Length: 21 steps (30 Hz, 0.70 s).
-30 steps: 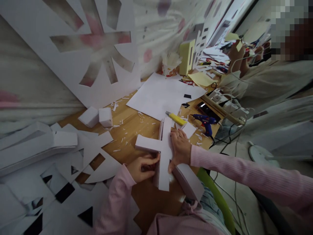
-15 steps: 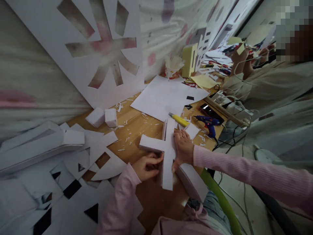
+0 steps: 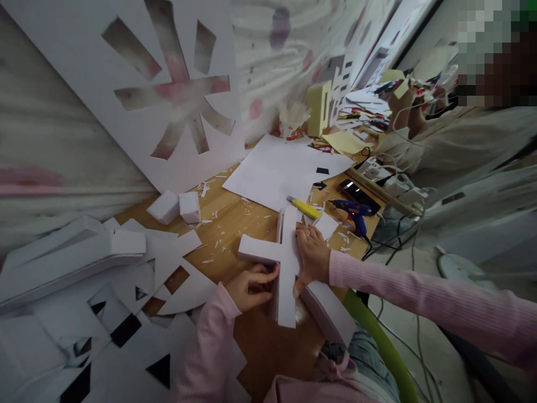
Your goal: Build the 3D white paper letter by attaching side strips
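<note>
A white foam-board character piece point(image 3: 287, 280) with crossing strokes and raised side walls lies on the wooden table in front of me. My left hand point(image 3: 250, 286) pinches its left side wall below the side arm, thumb and fingertips against the board. My right hand point(image 3: 311, 253) grips the right side of the upright, with fingers over the far part and thumb lower down. The piece's curved lower-right stroke point(image 3: 329, 313) reaches toward my lap. Just beyond the piece lies a yellow utility knife point(image 3: 305, 208). A blue glue gun point(image 3: 353, 211) with a small red light rests right of it.
Cut-out white board sheets point(image 3: 126, 358) cover the left side. Two small white blocks point(image 3: 189, 207) stand near the leaning stencil board point(image 3: 138, 123). Farther back are a white sheet point(image 3: 281, 168), a phone point(image 3: 359, 195), a power strip point(image 3: 386, 176) with cables and another person's hand point(image 3: 415, 115).
The view has shifted slightly. Both hands keep nearly the same hold on the foam-board piece, which stays in place.
</note>
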### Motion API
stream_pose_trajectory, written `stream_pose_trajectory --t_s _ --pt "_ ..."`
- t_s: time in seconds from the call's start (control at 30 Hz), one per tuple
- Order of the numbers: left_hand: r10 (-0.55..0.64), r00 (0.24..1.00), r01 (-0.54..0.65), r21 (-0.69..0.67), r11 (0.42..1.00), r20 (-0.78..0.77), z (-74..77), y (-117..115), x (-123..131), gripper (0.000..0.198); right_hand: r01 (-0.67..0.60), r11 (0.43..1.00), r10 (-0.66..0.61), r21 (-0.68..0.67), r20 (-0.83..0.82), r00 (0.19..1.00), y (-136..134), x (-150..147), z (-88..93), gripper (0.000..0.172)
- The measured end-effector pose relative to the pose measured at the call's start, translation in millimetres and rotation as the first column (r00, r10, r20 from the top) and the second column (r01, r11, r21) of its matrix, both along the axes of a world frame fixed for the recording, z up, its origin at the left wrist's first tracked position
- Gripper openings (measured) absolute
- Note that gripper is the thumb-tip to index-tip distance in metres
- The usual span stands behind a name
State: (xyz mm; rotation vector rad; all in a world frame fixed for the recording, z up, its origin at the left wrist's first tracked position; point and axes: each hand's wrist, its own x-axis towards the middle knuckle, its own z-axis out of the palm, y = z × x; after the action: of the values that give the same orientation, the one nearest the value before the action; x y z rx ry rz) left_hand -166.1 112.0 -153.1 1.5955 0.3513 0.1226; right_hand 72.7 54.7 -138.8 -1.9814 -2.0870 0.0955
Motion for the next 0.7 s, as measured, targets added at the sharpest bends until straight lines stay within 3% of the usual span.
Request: stream_pose_trajectory --t_s 0.23,0.7 --pt "0.001 1.0 -0.001 -0.011 1.0 0.007 -1.1 -0.1 0.5 0.062 0.009 1.0 -0.009 -0.012 0.004 1.0 -0.1 -1.2 2.6 0.125" --pt "0.002 1.0 -0.002 -0.024 1.0 0.007 -3.0 0.8 -0.5 0.061 0.007 0.999 -0.006 -0.041 0.017 1.0 0.8 0.2 -1.2 0.129"
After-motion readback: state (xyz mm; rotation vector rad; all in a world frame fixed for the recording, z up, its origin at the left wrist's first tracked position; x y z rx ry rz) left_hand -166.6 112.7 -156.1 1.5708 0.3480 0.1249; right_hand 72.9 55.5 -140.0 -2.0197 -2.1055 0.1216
